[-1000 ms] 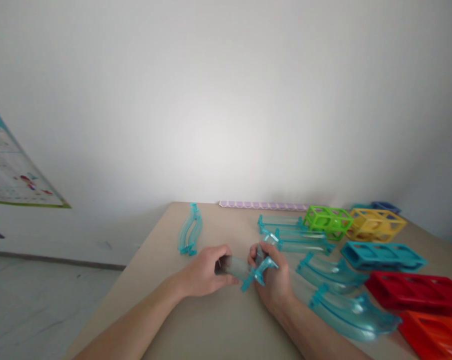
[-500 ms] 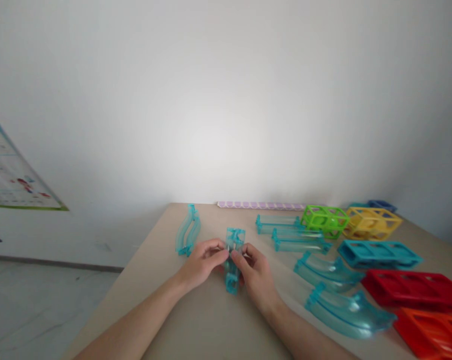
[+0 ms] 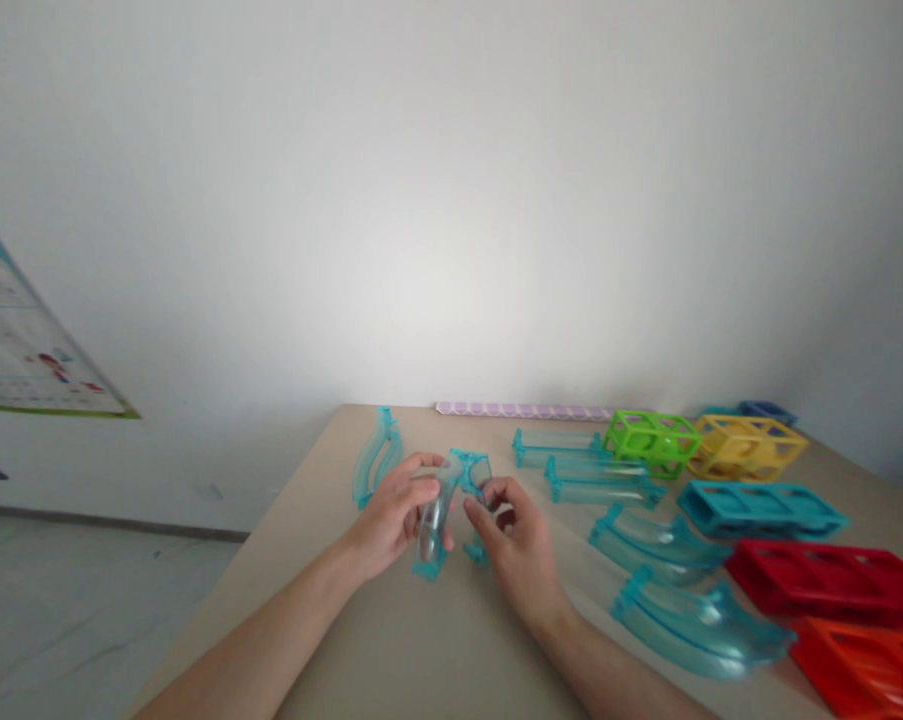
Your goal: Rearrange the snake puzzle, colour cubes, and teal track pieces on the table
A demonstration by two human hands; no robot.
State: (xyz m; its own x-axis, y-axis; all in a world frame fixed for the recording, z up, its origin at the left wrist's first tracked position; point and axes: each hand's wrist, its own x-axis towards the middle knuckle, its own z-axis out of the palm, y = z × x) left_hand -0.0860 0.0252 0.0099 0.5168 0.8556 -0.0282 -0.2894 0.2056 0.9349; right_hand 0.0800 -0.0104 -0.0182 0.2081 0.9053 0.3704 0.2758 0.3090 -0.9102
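Note:
My left hand (image 3: 391, 515) is closed around a clear blue curved track piece (image 3: 434, 520), held just above the beige table (image 3: 391, 650) with one end pointing toward me. My right hand (image 3: 515, 545) sits close beside it, fingers pinched on a second clear blue track piece (image 3: 478, 480) whose lower end shows under the fingers. The two pieces stand side by side, slightly apart. Both forearms reach in from the bottom edge.
A pair of curved blue tracks (image 3: 376, 465) lies left of my hands. To the right lie straight blue tracks (image 3: 593, 475), large curved tracks (image 3: 691, 625), and green (image 3: 652, 440), yellow (image 3: 747, 447), teal (image 3: 758, 510), red (image 3: 826, 582) and orange (image 3: 871, 665) frame blocks. A lilac strip (image 3: 522, 410) borders the wall.
The track pieces, first held crosswise and then turned upright together, have come apart. My left hand holds one, my right hand the other.

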